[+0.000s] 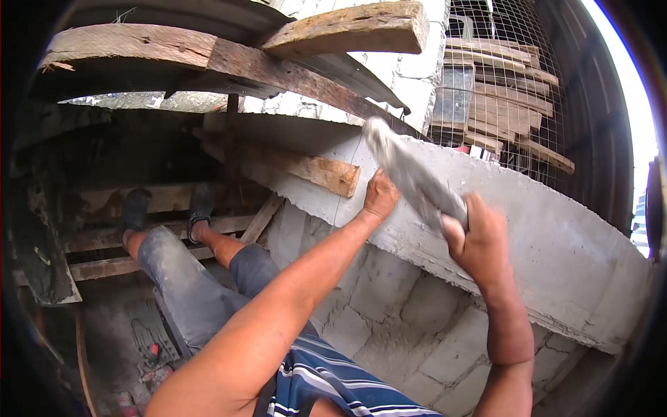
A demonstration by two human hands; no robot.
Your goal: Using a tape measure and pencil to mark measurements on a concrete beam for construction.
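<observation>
My right hand (483, 240) is closed round a long grey tool (420, 177). Motion smears the tool; its pale, rounded far end makes it look like a hammer. It slants up and left, above the grey concrete beam (549, 229). My left hand (381, 195) is curled closed against the beam, just left of and below the tool. Its fingertips face away, so whatever they pinch is hidden. Beside that hand, a short wooden block (333, 175) rests against the beam. A thin dark line (345, 187) runs down the beam's face near the block.
Rough timbers (278, 66) cross overhead at the upper left. Behind the beam, wire mesh (549, 76) fronts stacked boards (504, 115). A block wall (403, 313) stands below the beam. My feet are on wooden planks (167, 198), with a lower floor (139, 326) beneath.
</observation>
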